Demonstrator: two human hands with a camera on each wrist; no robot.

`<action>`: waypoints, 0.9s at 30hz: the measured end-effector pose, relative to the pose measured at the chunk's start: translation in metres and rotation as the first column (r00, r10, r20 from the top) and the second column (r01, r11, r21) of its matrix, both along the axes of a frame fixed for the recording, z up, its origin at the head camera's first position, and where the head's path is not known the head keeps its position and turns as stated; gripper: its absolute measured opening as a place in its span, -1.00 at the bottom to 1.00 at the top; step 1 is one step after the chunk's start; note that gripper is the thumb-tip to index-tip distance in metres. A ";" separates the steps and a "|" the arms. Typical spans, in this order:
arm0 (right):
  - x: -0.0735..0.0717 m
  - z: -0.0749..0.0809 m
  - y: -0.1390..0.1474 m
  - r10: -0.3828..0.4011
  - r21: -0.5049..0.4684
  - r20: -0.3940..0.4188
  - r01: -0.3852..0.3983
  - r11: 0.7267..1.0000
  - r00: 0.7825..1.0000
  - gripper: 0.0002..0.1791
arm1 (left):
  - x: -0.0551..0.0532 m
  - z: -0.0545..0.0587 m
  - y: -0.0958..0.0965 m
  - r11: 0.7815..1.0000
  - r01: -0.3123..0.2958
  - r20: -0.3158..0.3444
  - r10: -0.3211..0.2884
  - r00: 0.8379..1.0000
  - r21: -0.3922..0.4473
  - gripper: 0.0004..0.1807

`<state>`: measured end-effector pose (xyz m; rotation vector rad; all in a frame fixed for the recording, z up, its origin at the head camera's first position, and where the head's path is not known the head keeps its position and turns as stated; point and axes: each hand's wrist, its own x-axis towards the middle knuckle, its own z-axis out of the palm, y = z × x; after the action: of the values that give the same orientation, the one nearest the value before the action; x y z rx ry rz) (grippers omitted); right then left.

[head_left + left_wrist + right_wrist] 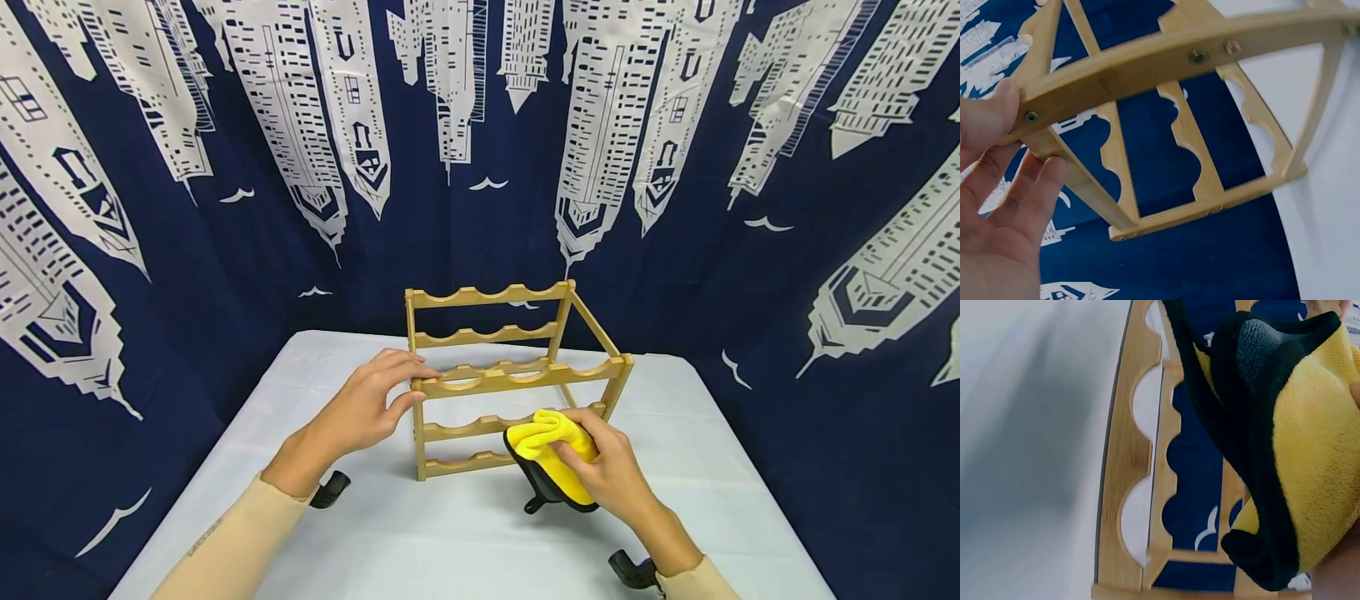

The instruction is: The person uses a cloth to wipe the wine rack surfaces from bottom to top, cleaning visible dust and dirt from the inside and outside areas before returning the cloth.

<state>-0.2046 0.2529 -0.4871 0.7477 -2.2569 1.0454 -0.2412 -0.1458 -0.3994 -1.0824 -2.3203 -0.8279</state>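
Note:
A light wooden wine rack (517,382) with scalloped rails stands in the middle of the table. My left hand (367,404) grips its upper front left corner. In the left wrist view, the thumb lies on the rack's side bar (1147,65) and the fingers reach round the post below. My right hand (611,467) pinches a bunched microfibre cloth (570,479), bright yellow with a black border and a dark other side. This cloth overlaps the rack's lower right front rails in the head view. It hangs in folds close to the scalloped rails (1125,450) in the right wrist view.
White fabric covers the table (465,542). A navy curtain (480,233) with pale upside-down buildings hangs right behind it and along both sides. Small black devices (330,490) sit at both wrists.

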 end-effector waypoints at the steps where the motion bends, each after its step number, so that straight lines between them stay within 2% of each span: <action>1: -0.001 -0.001 -0.004 0.009 0.002 -0.009 -0.009 1.000 1.000 -0.49 | -0.001 0.000 0.000 1.000 -0.003 -0.008 0.003 1.000 -0.001 -0.61; 9: -0.012 -0.002 -0.046 0.107 -0.033 -0.033 -0.108 0.994 0.994 -0.46 | -0.006 -0.002 -0.005 0.999 0.030 -0.024 -0.029 0.999 0.027 -0.58; 17: -0.017 0.003 -0.090 0.129 -0.057 -0.007 -0.130 0.990 0.992 -0.48 | -0.012 -0.008 -0.005 0.995 0.068 -0.017 -0.067 0.998 0.078 -0.58; 21: -0.018 -0.002 -0.104 0.144 -0.052 -0.013 -0.145 0.988 0.989 -0.52 | -0.015 -0.010 -0.003 0.992 0.077 -0.006 -0.076 0.997 0.101 -0.61; 27: -0.023 -0.019 -0.125 0.186 -0.027 -0.057 -0.188 0.982 0.981 -0.58 | -0.020 -0.011 -0.005 0.988 0.063 -0.012 -0.062 0.998 0.138 -0.66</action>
<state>-0.2275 0.1282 -0.5061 0.9773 -2.1509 1.1310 -0.2616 -0.1508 -0.4101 -1.1005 -2.1963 -0.9908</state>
